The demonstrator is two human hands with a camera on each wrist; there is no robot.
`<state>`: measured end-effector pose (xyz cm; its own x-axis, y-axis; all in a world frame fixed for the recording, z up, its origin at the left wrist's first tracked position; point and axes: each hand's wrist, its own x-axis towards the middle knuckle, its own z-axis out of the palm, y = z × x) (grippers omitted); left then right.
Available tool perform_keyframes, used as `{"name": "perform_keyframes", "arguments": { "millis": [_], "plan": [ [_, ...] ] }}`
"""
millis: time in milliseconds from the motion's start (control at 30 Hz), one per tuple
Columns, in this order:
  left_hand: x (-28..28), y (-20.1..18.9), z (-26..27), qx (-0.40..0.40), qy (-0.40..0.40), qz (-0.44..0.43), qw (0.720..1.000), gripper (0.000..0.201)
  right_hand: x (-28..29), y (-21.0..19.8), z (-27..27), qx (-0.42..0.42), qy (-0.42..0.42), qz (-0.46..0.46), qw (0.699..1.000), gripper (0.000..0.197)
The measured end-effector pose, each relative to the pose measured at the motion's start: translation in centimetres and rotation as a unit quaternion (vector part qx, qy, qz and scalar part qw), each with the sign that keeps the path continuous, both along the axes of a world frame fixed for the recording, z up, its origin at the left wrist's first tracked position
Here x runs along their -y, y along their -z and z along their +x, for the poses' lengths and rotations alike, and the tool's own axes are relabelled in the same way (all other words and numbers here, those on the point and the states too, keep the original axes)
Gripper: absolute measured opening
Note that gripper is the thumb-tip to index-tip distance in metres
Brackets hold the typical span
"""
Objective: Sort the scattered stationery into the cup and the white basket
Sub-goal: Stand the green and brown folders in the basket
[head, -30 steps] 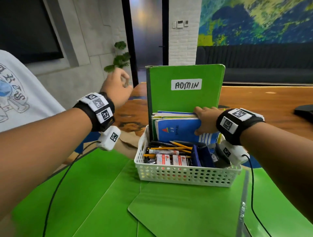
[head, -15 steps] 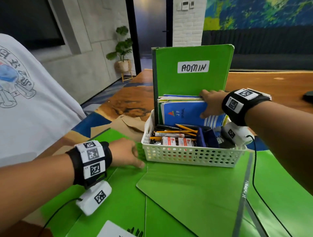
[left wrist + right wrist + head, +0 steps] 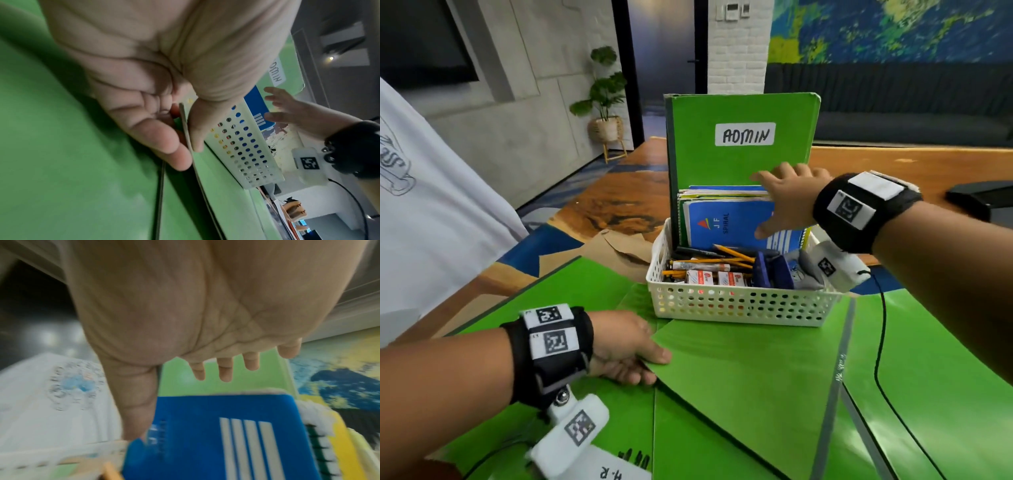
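- My left hand (image 3: 625, 346) pinches the edge of a green folder (image 3: 750, 370) lying flat at 6 o'clock from the white basket (image 3: 739, 308), thumb on top, fingers (image 3: 164, 146) beneath, probably to lift it.
- My right hand (image 3: 787, 202), fingers spread and gripping nothing, sits at the basket's 12 o'clock by the upright blue notebook (image 3: 726, 222) and ADMIN folder (image 3: 743, 137), likely steadying them.
- I see no cup.

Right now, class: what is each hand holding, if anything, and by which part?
The left hand pinches the flat green folder lying on the table by its left edge. The right hand holds nothing, its fingers spread.
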<state>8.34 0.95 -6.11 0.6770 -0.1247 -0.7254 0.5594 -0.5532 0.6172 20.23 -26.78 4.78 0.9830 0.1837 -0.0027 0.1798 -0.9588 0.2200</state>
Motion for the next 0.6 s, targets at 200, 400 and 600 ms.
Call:
{"name": "perform_keyframes", "arguments": {
  "millis": [200,400,600],
  "plan": [
    [0.1,0.0,-0.4,0.040,-0.026,-0.039,0.998,0.081,-0.1,2.9,-8.6,-0.058,-0.133,0.025,0.989,0.041],
    [0.7,-0.2,-1.0,0.064,-0.026,-0.029,0.997,0.080,0.2,6.9,-8.6,-0.050,-0.114,-0.008,0.992,0.042],
    [0.2,-1.5,-2.7,0.064,-0.026,-0.054,0.996,0.081,-0.8,7.6,-7.2,-0.040,-0.106,0.003,0.994,0.029]
  ]
}}
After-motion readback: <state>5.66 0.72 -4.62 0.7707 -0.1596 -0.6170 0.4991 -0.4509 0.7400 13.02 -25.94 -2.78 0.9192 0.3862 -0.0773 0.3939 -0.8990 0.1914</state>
